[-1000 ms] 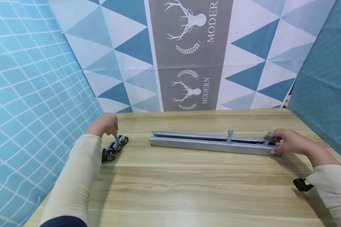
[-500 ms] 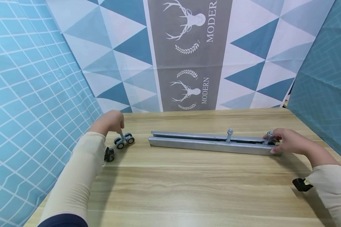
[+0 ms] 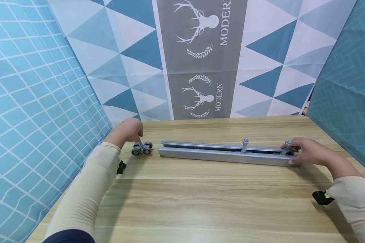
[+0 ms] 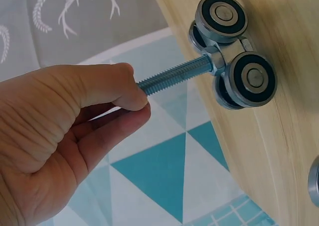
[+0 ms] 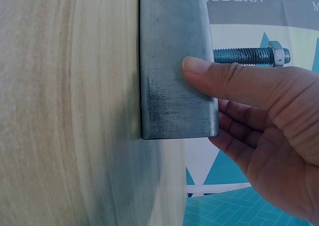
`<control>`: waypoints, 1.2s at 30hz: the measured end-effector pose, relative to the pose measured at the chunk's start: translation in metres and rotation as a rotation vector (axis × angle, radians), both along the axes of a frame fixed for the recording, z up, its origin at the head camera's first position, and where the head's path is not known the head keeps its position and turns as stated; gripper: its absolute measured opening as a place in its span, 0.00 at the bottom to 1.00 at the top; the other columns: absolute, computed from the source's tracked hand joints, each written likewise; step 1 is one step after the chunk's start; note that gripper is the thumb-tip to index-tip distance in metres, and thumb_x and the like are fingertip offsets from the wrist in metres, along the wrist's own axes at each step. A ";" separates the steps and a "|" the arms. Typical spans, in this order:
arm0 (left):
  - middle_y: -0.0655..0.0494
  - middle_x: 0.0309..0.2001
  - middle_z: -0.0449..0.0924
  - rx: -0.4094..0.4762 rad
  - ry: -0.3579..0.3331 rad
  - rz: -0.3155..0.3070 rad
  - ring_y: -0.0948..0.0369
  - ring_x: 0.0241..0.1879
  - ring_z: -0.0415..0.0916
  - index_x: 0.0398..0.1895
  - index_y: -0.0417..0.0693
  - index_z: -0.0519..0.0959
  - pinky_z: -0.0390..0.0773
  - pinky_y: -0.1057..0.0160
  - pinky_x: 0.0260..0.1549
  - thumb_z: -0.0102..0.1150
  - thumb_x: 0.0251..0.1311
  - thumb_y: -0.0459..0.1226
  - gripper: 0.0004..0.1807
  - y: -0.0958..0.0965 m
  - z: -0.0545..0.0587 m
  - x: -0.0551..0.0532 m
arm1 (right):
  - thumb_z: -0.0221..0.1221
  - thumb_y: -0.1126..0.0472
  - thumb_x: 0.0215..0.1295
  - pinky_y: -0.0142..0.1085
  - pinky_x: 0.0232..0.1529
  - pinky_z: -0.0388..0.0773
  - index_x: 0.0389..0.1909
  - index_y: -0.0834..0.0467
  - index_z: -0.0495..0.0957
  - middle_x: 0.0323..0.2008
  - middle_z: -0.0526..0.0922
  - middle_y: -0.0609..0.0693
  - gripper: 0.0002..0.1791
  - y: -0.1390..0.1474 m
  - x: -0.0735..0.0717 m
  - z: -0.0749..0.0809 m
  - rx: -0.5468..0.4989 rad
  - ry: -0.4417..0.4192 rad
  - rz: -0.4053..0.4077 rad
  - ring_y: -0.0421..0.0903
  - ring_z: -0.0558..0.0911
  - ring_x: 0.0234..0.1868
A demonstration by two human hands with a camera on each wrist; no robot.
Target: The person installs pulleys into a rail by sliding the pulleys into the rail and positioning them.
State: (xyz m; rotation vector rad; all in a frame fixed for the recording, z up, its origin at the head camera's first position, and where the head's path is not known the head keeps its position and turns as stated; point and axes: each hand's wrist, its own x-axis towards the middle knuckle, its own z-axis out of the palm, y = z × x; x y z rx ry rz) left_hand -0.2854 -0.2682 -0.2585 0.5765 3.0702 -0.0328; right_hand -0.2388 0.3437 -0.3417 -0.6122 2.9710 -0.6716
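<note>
My left hand (image 3: 127,131) pinches the top of the threaded bolt (image 4: 174,75) of a four-wheeled roller trolley (image 3: 142,148), its wheels down near the table, just left of the rail's open end. In the left wrist view, thumb and fingertips close on the bolt's end, and the wheels show dark rings around metal hubs. My right hand (image 3: 311,153) grips the right end of a long metal channel rail (image 3: 200,155), thumb on its front wall (image 5: 174,101). Two upright bolts, one with a nut (image 3: 245,140) and one beside my right fingers (image 3: 287,147), stand out of the rail's slot.
The wooden table (image 3: 182,202) stretches in front of the rail. A patterned cloth (image 3: 207,60) hangs behind it, with a blue grid cloth (image 3: 33,101) on the left. Part of another wheel (image 4: 314,181) shows at the left wrist view's edge.
My left hand has carried the roller trolley rightward, away from the other wheels and closer to the rail's left end. My right hand and the rail have stayed in place.
</note>
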 end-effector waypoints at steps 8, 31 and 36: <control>0.60 0.18 0.67 0.029 -0.007 -0.023 0.61 0.21 0.58 0.15 0.49 0.77 0.64 0.62 0.22 0.57 0.46 0.17 0.18 0.017 -0.003 -0.001 | 0.77 0.62 0.41 0.54 0.44 0.75 0.50 0.67 0.79 0.42 0.82 0.55 0.31 -0.001 0.000 0.000 -0.010 -0.002 -0.003 0.57 0.77 0.47; 0.61 0.16 0.43 0.018 0.038 -0.147 0.62 0.20 0.40 0.12 0.53 0.54 0.51 0.60 0.24 0.47 0.43 0.15 0.25 0.046 -0.009 -0.005 | 0.77 0.62 0.41 0.57 0.45 0.74 0.51 0.67 0.79 0.43 0.82 0.56 0.32 0.000 0.000 -0.002 -0.016 -0.002 -0.009 0.59 0.77 0.48; 0.61 0.17 0.40 0.026 0.035 -0.176 0.62 0.20 0.37 0.13 0.53 0.50 0.46 0.61 0.24 0.44 0.40 0.14 0.25 0.050 -0.009 -0.006 | 0.77 0.61 0.42 0.56 0.46 0.74 0.50 0.67 0.80 0.43 0.82 0.56 0.32 0.000 0.000 -0.002 -0.011 0.007 -0.001 0.59 0.77 0.48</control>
